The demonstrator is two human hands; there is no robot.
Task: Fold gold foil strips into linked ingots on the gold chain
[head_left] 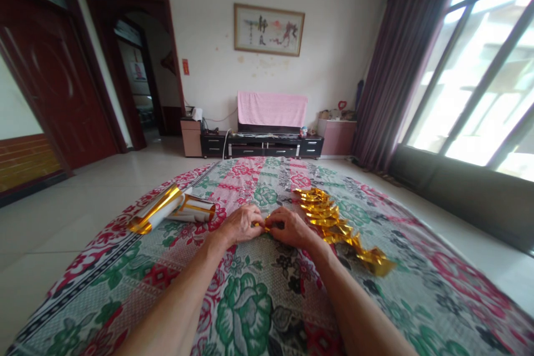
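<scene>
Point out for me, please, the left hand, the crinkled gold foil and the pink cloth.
Left hand [238, 225]: head view, back of the hand.
Crinkled gold foil [376, 262]: head view, near its closest end.
Pink cloth [272, 108]: head view, middle of its hanging front.

Glossy, smooth golden foil [323, 212]

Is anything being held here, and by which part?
Yes, a small gold piece, pinched near its ends between the fingers of both hands.
</scene>
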